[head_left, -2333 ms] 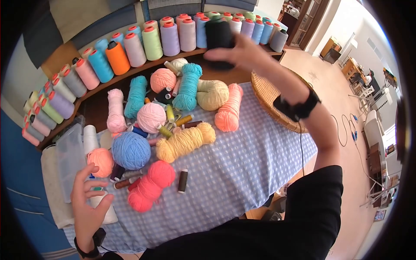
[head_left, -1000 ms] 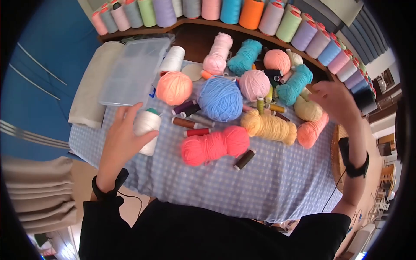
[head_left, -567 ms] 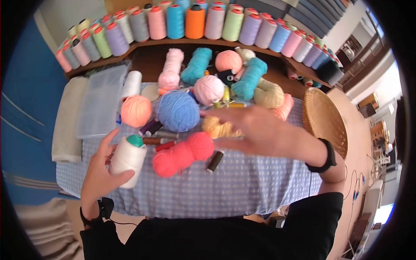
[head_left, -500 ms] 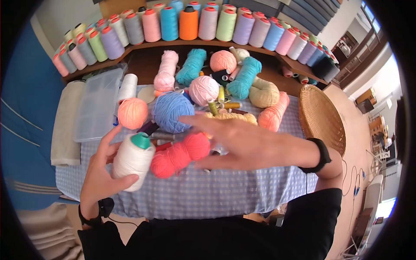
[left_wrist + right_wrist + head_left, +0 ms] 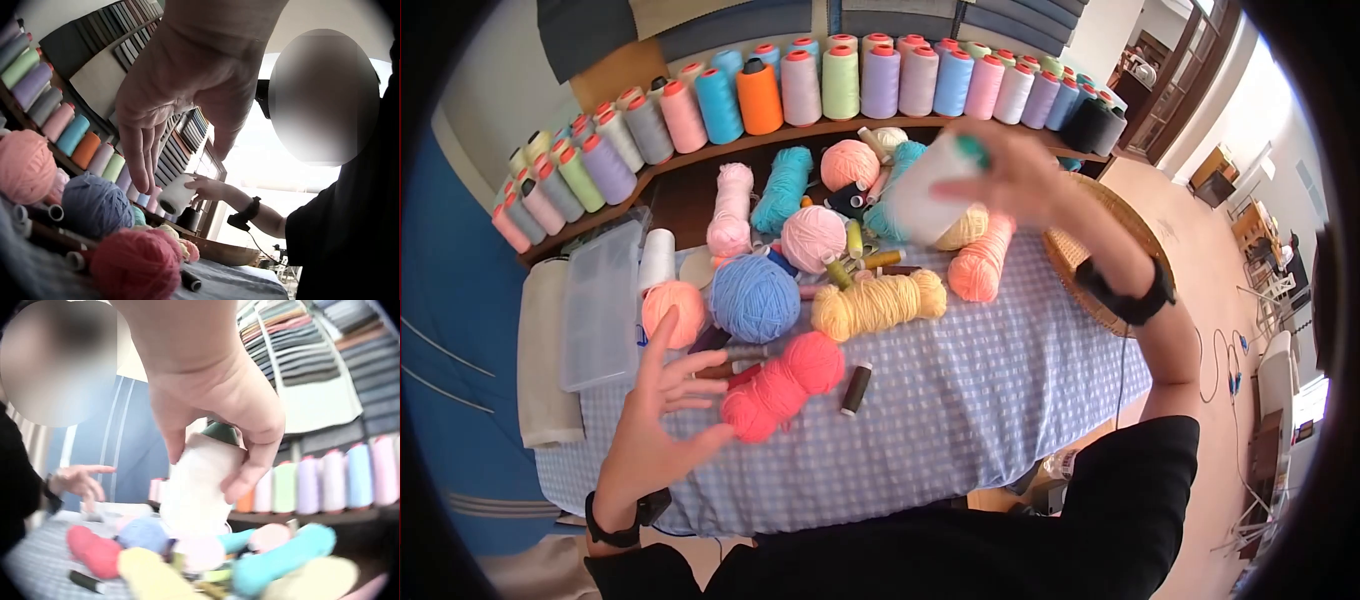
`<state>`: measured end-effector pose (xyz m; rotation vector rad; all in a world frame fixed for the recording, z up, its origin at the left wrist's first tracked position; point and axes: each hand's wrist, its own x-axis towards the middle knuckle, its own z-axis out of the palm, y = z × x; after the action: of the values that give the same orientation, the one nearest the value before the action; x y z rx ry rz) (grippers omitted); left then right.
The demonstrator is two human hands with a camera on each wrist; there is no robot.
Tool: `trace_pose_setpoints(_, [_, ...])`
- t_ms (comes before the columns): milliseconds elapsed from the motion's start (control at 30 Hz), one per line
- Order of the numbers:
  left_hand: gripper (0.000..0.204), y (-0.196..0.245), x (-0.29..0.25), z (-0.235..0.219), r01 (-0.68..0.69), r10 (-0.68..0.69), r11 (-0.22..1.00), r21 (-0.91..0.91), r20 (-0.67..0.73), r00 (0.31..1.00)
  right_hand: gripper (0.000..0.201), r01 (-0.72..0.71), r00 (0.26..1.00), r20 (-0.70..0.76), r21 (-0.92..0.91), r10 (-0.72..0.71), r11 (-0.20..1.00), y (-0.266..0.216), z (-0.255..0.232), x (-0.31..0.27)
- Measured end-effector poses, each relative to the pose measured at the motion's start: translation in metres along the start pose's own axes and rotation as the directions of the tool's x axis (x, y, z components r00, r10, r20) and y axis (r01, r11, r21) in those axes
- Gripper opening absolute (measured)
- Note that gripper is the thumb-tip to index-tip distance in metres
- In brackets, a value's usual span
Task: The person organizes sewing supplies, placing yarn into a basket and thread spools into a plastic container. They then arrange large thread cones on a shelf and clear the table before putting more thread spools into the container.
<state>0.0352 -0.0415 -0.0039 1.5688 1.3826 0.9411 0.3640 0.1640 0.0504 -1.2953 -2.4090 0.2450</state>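
My right hand (image 5: 1025, 180) grips a white thread cone (image 5: 935, 190) with a green top, held in the air above the teal and cream yarn at the back right. In the right wrist view the fingers and thumb pinch the white cone (image 5: 203, 481) near its top. My left hand (image 5: 662, 425) holds nothing, its fingers spread, just left of the red yarn skein (image 5: 785, 385). The left wrist view shows the left hand (image 5: 181, 94) empty, above the red yarn (image 5: 137, 265) and blue yarn ball (image 5: 97, 203).
Coloured thread cones (image 5: 800, 90) line a curved shelf, with dark cones (image 5: 1095, 125) at its right end. A wicker basket (image 5: 1135, 225) stands at the right. A clear plastic box (image 5: 602, 310) lies left, and a dark green spool (image 5: 856, 388) lies on the checked cloth (image 5: 960, 410).
The white cone has passed from my left hand to my right, which has carried it up and to the right. The black cone earlier in my right hand stands at the shelf's right end.
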Motion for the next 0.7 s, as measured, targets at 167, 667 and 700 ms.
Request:
trace_pose_setpoints(167, [0.096,-0.006,-0.007,-0.009,0.07,-0.07,0.997,0.042,0.004,0.998,0.064,-0.416,0.893,-0.356,-0.423,0.275,0.805,0.144,-0.045,0.032])
trace_pose_setpoints(667, [0.093,-0.008,-0.001,-0.011,0.106,-0.119,0.978,0.181,0.06,0.991,0.078,-0.587,0.752,-0.409,-0.059,0.516,0.807,0.253,-0.046,0.055])
trace_pose_setpoints(700, [0.093,-0.007,0.0,-0.011,0.091,-0.107,0.977,0.191,0.073,0.992,0.083,-0.586,0.737,-0.432,-0.025,0.519,0.81,0.251,-0.046,0.055])
